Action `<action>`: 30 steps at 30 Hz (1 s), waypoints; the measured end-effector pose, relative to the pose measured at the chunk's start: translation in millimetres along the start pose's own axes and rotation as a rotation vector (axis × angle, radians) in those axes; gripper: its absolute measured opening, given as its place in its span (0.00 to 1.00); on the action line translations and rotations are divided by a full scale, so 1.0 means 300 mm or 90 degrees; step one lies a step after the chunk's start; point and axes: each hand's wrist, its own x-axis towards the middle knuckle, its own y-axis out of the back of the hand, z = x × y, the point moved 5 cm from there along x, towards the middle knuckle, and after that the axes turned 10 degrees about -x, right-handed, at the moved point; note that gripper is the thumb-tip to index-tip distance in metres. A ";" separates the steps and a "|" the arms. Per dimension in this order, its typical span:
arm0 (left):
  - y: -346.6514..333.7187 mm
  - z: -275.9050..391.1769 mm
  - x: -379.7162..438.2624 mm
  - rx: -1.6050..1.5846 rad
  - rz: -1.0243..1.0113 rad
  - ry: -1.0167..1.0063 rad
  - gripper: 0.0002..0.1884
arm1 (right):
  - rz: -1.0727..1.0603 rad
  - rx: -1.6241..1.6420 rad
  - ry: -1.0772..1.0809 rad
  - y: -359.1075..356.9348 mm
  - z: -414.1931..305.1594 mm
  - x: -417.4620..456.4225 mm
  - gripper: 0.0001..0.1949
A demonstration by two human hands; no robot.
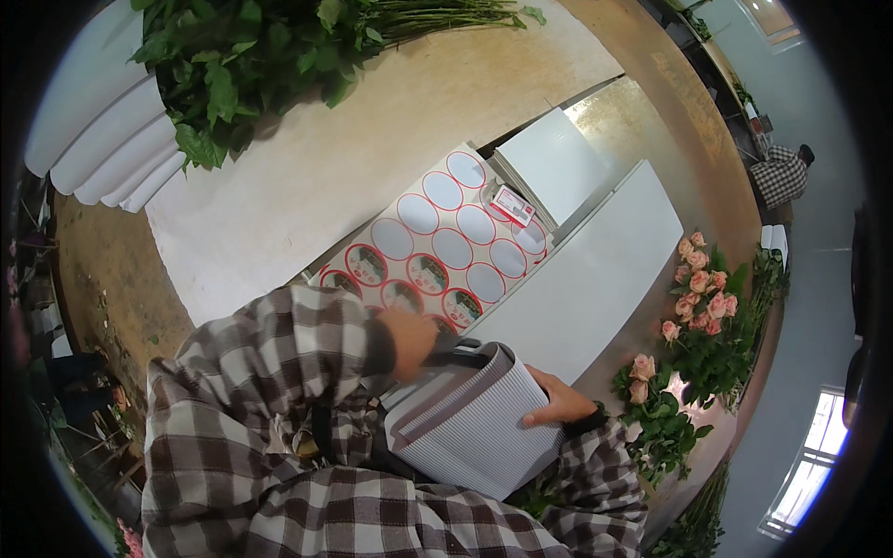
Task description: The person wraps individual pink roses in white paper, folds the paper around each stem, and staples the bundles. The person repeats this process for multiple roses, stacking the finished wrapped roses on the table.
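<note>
My right hand [564, 399] holds the edge of a folded wrap of white corrugated paper [481, 425], thumb on its ribbed outer face. The wrap stands against my front and shows a grey-mauve inner layer. My left hand [408, 342], blurred, is at the wrap's upper left edge, closed around a black hand tool [457, 352]; its kind is unclear, and my fingers are partly hidden. Just beyond lies a sheet of round red-rimmed stickers [452, 248], some printed, some blank. A small red and white box [513, 205] rests on its far end.
Large white boards [593, 272] and a stack of white sheets [551, 164] lie beyond. Peach roses [704, 293] are at the right, leafy stems [230, 63] at the upper left, near rolled white paper [118, 132]. A person [780, 174] is far off at the right.
</note>
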 end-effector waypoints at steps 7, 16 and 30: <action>-0.036 -0.193 -0.297 -0.142 -0.085 0.051 0.26 | 0.318 -0.226 -0.163 0.226 -0.123 -0.393 0.44; -0.099 -0.150 -0.403 -0.365 -0.026 -0.049 0.33 | 0.862 -0.898 -0.236 -0.091 -0.204 -0.252 0.44; -0.036 0.408 -0.398 -0.857 -0.370 -0.491 0.25 | 0.201 0.360 0.056 -0.598 -0.221 -0.146 0.50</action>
